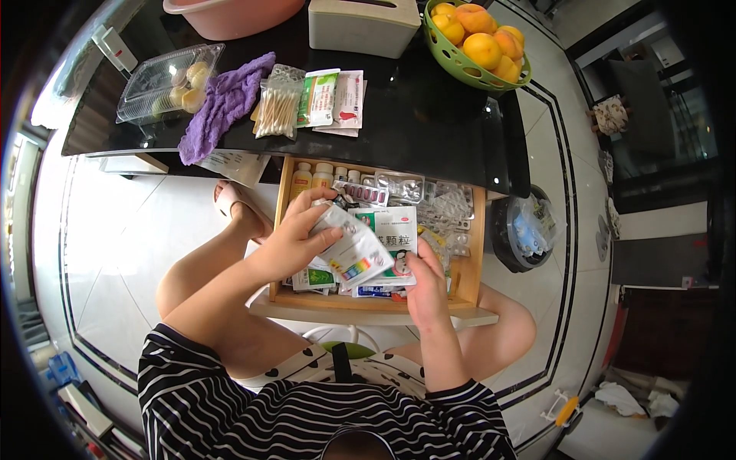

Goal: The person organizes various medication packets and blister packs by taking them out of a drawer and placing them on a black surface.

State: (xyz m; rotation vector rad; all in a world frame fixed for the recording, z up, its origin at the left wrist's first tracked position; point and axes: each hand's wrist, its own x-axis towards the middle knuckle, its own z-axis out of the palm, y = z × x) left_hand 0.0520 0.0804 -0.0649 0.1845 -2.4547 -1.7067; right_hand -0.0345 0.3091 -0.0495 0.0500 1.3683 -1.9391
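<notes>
1. Left hand [295,234], centre of frame, fingers curled closed on a white medicine sachet [354,249] with a coloured stripe; thumb on top of it.
2. Right hand [424,287], just lower right of the sachet, fingers closed on the pack's lower right end, partly hidden behind it.
3. Sachet's long axis runs upper left to lower right, spanning both hands; left hand has more of it.
4. Pack is held above the open wooden drawer [466,268], over a green-and-white medicine box [395,230].
5. Drawer crowded: small bottles [314,176] at its upper left, blister packs [445,211] at upper right. Little free room inside.
6. Black table edge [429,165] overhangs the drawer's upper end; drawer front sits near the knees.
</notes>
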